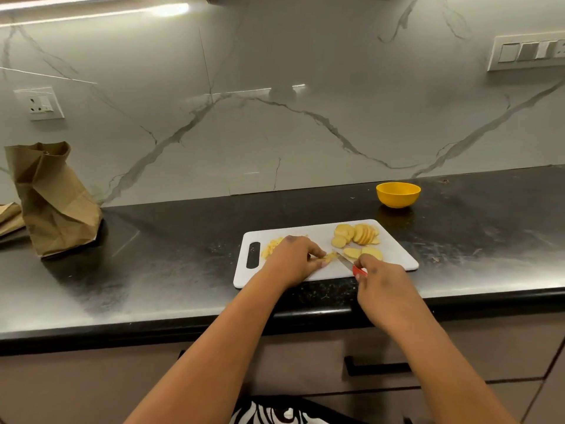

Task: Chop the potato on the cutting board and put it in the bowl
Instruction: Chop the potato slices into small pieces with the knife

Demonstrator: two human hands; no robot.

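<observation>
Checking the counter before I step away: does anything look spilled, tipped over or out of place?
Nothing stands out. The potato slices and the chopped pieces all lie on the cutting board, none on the counter. The yellow bowl stands upright behind the board. The paper bag is crumpled but standing.

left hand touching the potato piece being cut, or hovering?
Touching. The head view shows the left hand with its fingertips pressed onto the small potato piece on the cutting board, next to the knife blade.
</observation>
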